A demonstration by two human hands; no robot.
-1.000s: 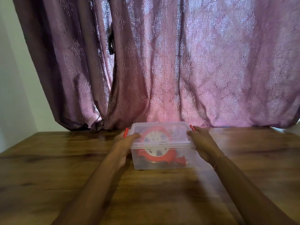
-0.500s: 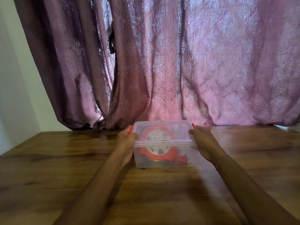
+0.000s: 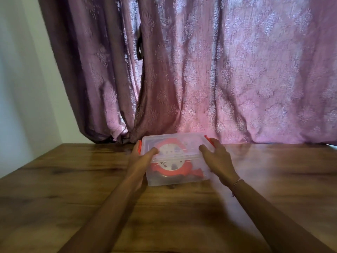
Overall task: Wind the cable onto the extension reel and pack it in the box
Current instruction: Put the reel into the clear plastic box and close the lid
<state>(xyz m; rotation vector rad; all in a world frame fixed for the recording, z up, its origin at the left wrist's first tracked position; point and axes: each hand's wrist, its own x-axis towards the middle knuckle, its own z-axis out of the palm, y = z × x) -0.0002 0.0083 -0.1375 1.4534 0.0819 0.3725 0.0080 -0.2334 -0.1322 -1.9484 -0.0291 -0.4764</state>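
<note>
A clear plastic box point(image 3: 193, 177) with its lid on stands on the wooden table, near the far edge. Through its walls shows the red extension reel point(image 3: 170, 157) with a white hub. Red latches sit at both ends of the lid, the left one point(image 3: 139, 147) and the right one point(image 3: 207, 138). My left hand point(image 3: 141, 158) clasps the box's left end, thumb on the lid. My right hand point(image 3: 218, 157) lies against the right end, fingers spread over the lid's corner beside the right latch.
The wooden table point(image 3: 73, 189) stretches wide around the box. A purple patterned curtain point(image 3: 218, 70) hangs right behind the box, down to the table's far edge. A white wall point(image 3: 23, 79) is at the left.
Both thumbs have come up onto the lid. The red latches, which stuck up a second ago, now lie lower against the box ends. The view has tilted a little.
</note>
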